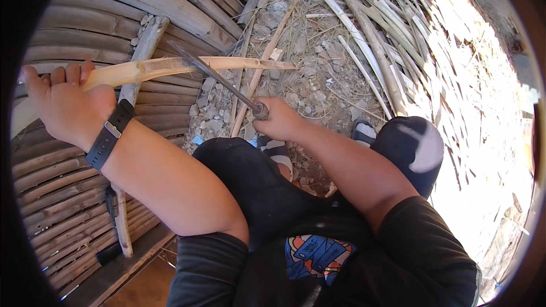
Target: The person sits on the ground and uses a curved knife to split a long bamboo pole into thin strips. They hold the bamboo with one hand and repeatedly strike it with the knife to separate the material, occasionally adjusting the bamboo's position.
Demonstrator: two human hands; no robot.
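Observation:
My left hand [74, 102], with a dark strap on its wrist, is closed around a pale split bamboo strip [162, 68] at the far left. The strip runs to the right, and its tapered end lies over the rubble. In my right hand [278, 118] is the handle of a long knife [227, 86], gripped in front of my knees. Its dark, narrow blade slants up and to the left across the strip. Whether the edge bites into the bamboo or only rests against it, I cannot tell.
A wall of bamboo slats [68, 162] stands close on the left, with an upright pole [145, 45] against it. Stones and dry straw cover the ground [324, 74]. A loose strip [273, 40] lies ahead. Several long bamboo pieces [381, 51] are heaped to the right.

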